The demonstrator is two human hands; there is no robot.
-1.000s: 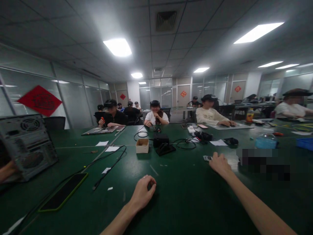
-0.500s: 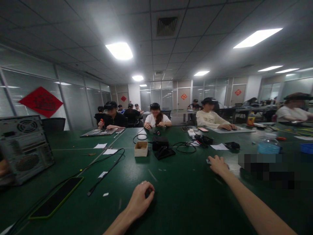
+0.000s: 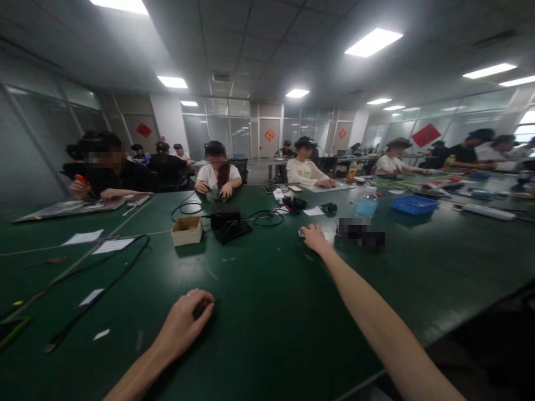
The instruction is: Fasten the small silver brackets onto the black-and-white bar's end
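My left hand [image 3: 186, 318] rests on the green table [image 3: 259, 334], a ring on one finger. Its fingers curl in towards the thumb, and whatever lies inside them, if anything, is hidden in shadow. Further forward and to the right, my right hand [image 3: 314, 239] reaches out with fingers bent down over a small silvery metal piece [image 3: 301, 233]. Only one edge of that piece shows beside the fingertips. A blurred-out dark object [image 3: 361, 233] lies just right of this hand.
A small cardboard box [image 3: 186, 231] and a black box-shaped device [image 3: 225, 216] stand ahead. Beyond my right hand are a bottle of blue liquid [image 3: 366, 206] and a blue tray [image 3: 414, 204]. A black cable [image 3: 108, 278] runs along the left. Co-workers sit across the table.
The view has swung to the right, so the computer case has left the picture and the blue tray has come in. My right hand stays at the metal piece; my left hand stays curled.
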